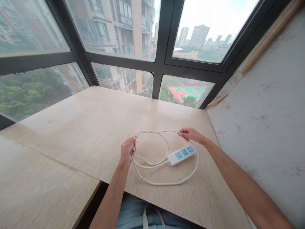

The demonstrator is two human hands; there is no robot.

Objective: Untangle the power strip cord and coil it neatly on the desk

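Note:
A white power strip (182, 155) with three blue socket faces lies on the stone-look sill, tilted up toward the right. Its white cord (164, 183) leaves the left end and runs in loose loops around it. My left hand (128, 149) is closed around the gathered strands at the left side of the loops; the plug is not clearly visible there. To the upper right, my right hand (190, 135) pinches the cord at the far side of the big loop, just above the power strip and apart from it.
The beige sill (95, 127) stretches to dark window frames (159, 57) at the back and left. A flowered wall (262, 121) bounds the right side. At the lower left, a seam and a dark gap separate a second slab (47, 184). My legs (143, 213) are below the front edge.

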